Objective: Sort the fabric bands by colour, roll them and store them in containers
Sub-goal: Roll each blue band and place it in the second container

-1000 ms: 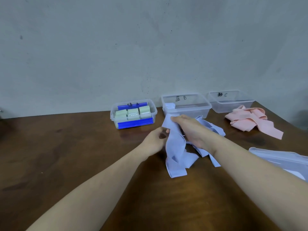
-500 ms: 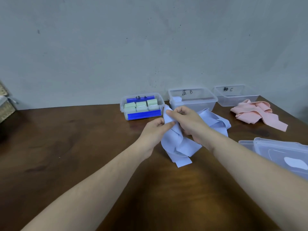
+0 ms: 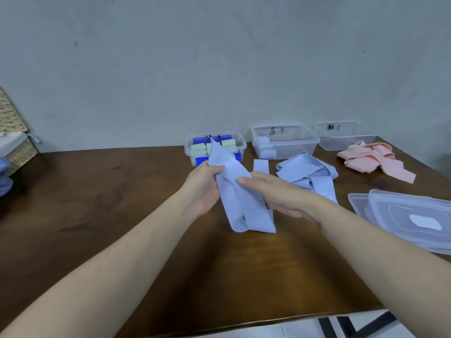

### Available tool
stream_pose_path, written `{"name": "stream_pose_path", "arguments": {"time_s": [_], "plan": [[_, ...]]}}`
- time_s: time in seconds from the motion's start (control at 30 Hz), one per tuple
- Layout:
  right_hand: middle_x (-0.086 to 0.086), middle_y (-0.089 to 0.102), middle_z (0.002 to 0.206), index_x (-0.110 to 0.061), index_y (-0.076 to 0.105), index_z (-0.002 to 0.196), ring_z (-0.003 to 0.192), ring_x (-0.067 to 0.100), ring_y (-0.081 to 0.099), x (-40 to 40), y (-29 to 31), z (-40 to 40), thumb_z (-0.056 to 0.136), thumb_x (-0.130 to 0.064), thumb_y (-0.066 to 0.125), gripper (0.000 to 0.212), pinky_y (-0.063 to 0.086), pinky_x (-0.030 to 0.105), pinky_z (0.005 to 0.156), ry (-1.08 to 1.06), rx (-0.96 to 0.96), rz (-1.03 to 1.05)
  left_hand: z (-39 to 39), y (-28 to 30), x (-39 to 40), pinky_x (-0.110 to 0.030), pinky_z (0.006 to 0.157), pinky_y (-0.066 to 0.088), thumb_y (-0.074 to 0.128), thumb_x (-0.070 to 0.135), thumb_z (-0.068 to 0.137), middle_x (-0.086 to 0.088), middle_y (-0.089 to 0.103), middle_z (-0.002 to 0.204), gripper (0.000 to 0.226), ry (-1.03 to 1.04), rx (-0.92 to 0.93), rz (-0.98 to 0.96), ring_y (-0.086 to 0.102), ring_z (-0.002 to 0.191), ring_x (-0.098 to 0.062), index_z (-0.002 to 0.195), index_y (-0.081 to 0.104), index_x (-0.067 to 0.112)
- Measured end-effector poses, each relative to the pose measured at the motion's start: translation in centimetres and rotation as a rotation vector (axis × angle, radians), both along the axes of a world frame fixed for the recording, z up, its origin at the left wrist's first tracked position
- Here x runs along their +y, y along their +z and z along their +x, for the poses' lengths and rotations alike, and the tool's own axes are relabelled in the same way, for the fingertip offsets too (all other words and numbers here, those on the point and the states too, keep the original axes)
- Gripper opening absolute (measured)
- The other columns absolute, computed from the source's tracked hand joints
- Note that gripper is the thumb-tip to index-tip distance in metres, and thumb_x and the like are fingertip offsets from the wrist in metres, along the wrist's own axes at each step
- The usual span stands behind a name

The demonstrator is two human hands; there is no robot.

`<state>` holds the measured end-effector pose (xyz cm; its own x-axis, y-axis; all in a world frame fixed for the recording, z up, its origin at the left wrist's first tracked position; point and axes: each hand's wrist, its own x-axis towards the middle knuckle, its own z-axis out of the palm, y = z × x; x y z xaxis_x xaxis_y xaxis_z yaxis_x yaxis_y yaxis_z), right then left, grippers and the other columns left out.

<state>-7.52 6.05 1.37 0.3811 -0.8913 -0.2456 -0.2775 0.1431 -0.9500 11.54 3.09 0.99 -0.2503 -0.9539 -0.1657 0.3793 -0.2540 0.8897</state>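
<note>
At about nine o'clock we see a wicker basket (image 3: 17, 142) on the edge of the brown table (image 3: 97, 215). Toward the middle, our left hand (image 3: 203, 189) curls its fingers around a light blue fabric band (image 3: 240, 203), whose top end stands up in front of the lidded container of green rolls (image 3: 214, 147) at twelve o'clock. Our right hand (image 3: 275, 193) pinches the same band from the other side, fingers fairly straight. At one o'clock, container B (image 3: 284, 141) holds blue rolls, with a heap of blue bands (image 3: 307, 173) lying before it. At two o'clock stands container C (image 3: 344, 135) beside the pink bands (image 3: 373, 159). At three o'clock lie clear lids (image 3: 402, 215).
</note>
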Motion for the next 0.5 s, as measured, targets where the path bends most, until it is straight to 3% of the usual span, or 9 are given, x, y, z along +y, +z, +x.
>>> {"name": "stream_pose_path", "arguments": {"time_s": [0.07, 0.17, 0.23, 0.4, 0.5], "plan": [[-0.008, 0.072, 0.117, -0.027, 0.062, 0.124, 0.111, 0.013, 0.068, 0.4, 0.3, 0.4, 0.098, -0.05, 0.056, 0.036, 0.048, 0.046, 0.105, 0.019, 0.069, 0.015, 0.7, -0.1, -0.3, -0.046, 0.096, 0.053, 0.05, 0.0, 0.096, -0.017, 0.068, 0.121, 0.035, 0.038, 0.023, 0.009, 0.068, 0.108, -0.032, 0.13, 0.054, 0.006], [-0.009, 0.073, 0.113, -0.024, 0.066, 0.12, 0.109, 0.013, 0.067, 0.5, 0.3, 1.1, 0.099, -0.046, 0.056, 0.032, 0.048, 0.043, 0.106, 0.016, 0.147, 0.031, 1.5, -0.1, -0.5, -0.045, 0.089, 0.055, 0.044, -0.005, 0.094, -0.02, 0.069, 0.118, 0.037, 0.074, 0.077, 0.004, 0.07, 0.104, -0.033, 0.127, 0.054, 0.007], [-0.007, 0.074, 0.111, -0.025, 0.067, 0.116, 0.108, 0.013, 0.068, 0.5, 0.1, 1.7, 0.101, -0.041, 0.055, 0.025, 0.048, 0.041, 0.106, -0.009, 0.103, 0.061, 1.7, -0.1, -0.6, -0.047, 0.09, 0.055, 0.042, -0.006, 0.093, -0.023, 0.068, 0.117, 0.036, 0.087, 0.096, 0.022, 0.069, 0.104, -0.035, 0.124, 0.053, 0.009], [-0.008, 0.068, 0.113, -0.034, 0.059, 0.112, 0.106, 0.01, 0.063, 0.1, -0.3, 3.8, 0.102, -0.043, 0.052, 0.016, 0.051, 0.03, 0.092, -0.037, 0.103, 0.043, 2.2, -0.8, -1.9, -0.046, 0.092, 0.053, 0.054, 0.016, 0.099, -0.016, 0.061, 0.131, 0.039, 0.095, 0.024, 0.075, 0.063, 0.116, -0.032, 0.135, 0.042, 0.015], [-0.007, 0.065, 0.116, -0.027, 0.057, 0.117, 0.108, 0.01, 0.062, -0.4, -1.4, 4.7, 0.099, -0.046, 0.054, 0.026, 0.05, 0.032, 0.097, 0.007, 0.151, -0.018, 2.7, -1.4, -2.9, -0.045, 0.082, 0.057, 0.055, 0.017, 0.1, -0.016, 0.065, 0.124, 0.033, 0.152, 0.016, 0.108, 0.071, 0.103, -0.029, 0.131, 0.044, 0.019]]}}
